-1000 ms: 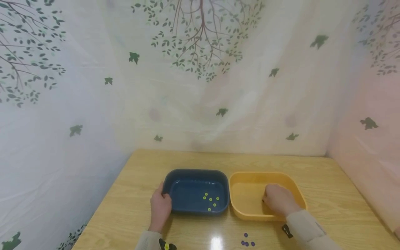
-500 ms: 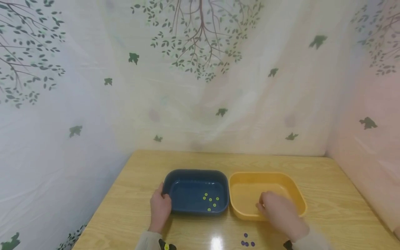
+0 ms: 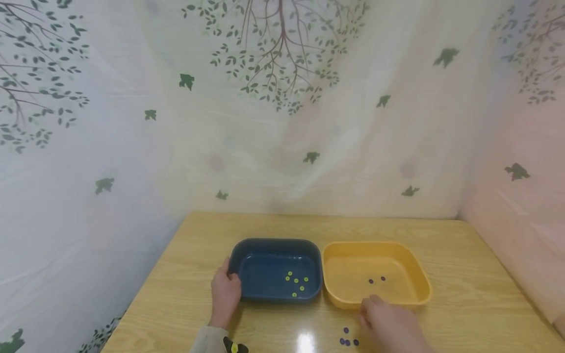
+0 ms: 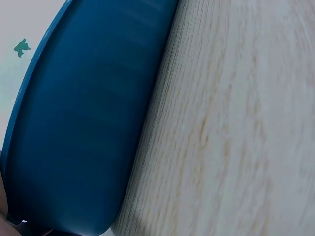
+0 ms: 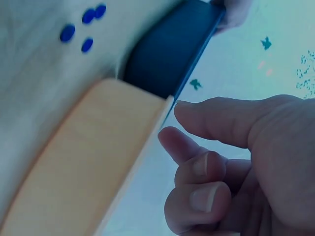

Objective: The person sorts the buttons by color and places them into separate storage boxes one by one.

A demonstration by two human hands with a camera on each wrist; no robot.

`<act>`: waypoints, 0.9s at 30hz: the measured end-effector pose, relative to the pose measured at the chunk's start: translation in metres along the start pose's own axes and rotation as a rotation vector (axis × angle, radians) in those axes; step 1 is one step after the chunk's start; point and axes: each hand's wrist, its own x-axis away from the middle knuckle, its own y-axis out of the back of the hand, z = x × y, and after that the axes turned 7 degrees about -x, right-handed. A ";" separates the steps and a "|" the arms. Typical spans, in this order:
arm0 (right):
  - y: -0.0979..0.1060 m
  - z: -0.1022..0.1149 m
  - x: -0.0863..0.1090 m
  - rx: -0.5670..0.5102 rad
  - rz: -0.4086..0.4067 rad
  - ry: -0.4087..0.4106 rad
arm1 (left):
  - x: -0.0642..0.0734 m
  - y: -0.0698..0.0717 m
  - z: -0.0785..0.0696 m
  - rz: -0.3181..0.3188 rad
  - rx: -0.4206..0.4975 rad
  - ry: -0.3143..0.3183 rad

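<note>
In the head view my left hand (image 3: 225, 294) grips the left rim of a dark blue tray (image 3: 275, 243), thumb inside. The tray holds several small round yellow buttons (image 3: 296, 281). A yellow-orange tray (image 3: 421, 294) stands against its right side, with two dark purple buttons (image 3: 371, 281) on its floor. My right hand (image 3: 390, 321) hovers at that tray's front rim. In the right wrist view its thumb and index fingertip stand apart with nothing between them, other fingers loosely curled. Several purple buttons (image 3: 347, 342) lie on the table just left of it.
Both trays stand on a light wooden table (image 3: 265, 323). Behind it and at both sides hangs pale cloth (image 3: 265, 171) printed with branches and leaves. Light glares off the tabletop in front of the blue tray.
My right hand has drawn back from inside the yellow-orange tray towards the front, fingers parting, and two purple buttons now show there. The left hand keeps its grip on the blue tray.
</note>
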 end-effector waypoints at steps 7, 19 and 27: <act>-0.023 0.001 0.004 -0.015 0.046 0.019 | -0.001 0.000 0.000 -0.009 -0.009 -0.011; -0.047 -0.005 -0.004 0.050 0.166 0.104 | 0.000 0.000 0.000 -0.011 -0.012 -0.019; -0.057 -0.007 -0.006 0.094 0.194 0.129 | -0.001 -0.001 0.000 0.004 0.015 0.009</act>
